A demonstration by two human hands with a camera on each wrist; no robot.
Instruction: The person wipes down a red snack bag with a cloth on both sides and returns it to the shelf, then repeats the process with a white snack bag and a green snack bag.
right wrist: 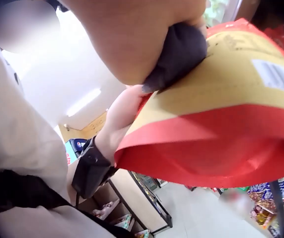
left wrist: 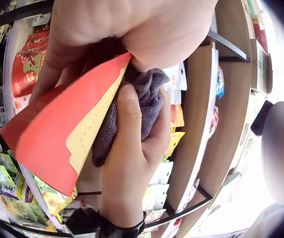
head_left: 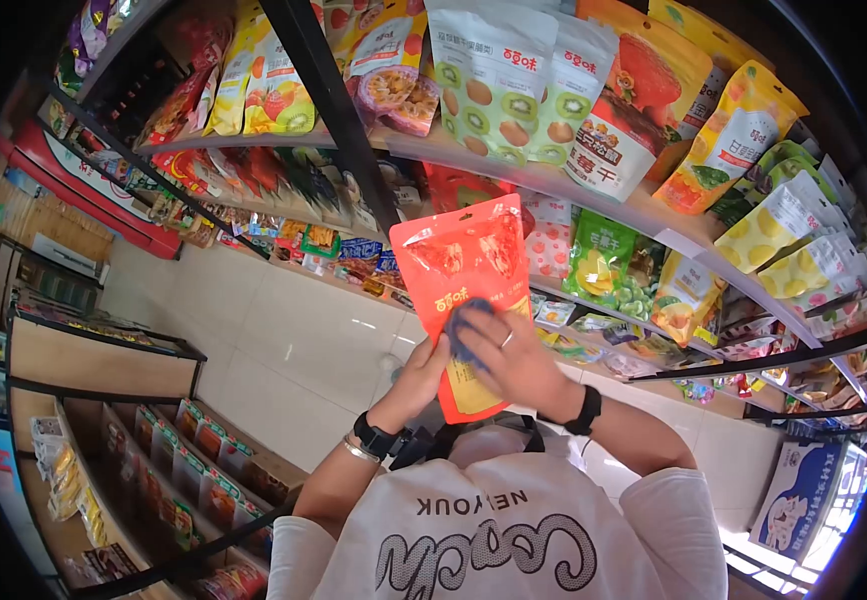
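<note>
Red snack pouch (head_left: 464, 290): held upright at chest height in front of the shelving, red upper face printed with fruit pictures and white characters, yellow panel across its lower part. The right wrist view shows the yellow panel with a pale label patch and the red base gusset.

Cloth (head_left: 466, 330): small, dark blue-grey, bunched; pressed against the pouch's middle, just above the yellow panel. In the left wrist view it reads greyer (left wrist: 142, 106), wadded between fingers and pouch.

Right hand (head_left: 514, 355): lies over the cloth, fingers curled round it and pressing it to the pouch face; a ring on one finger, a dark band at the wrist.

Left hand (head_left: 424, 365): grips the pouch at its lower left edge, fingers behind and thumb apparently on the front, though the head view is too small to be sure. Dark watch and a thin bracelet at the wrist.

Person: white top with black lettering (head_left: 499, 530), a dark strap at the neck.

Upper shelf (head_left: 554, 170): grey board directly behind the pouch, carrying standing pouches with kiwi, mango and lemon pictures.

Lower shelf (head_left: 754, 360): more small packets, green and yellow, right of the pouch.

Floor (head_left: 294, 350): pale tiles, to the left of and below the hands.

Low display rack (head_left: 154, 440): wooden, at lower left, rows of packets, well apart from the hands.
</note>
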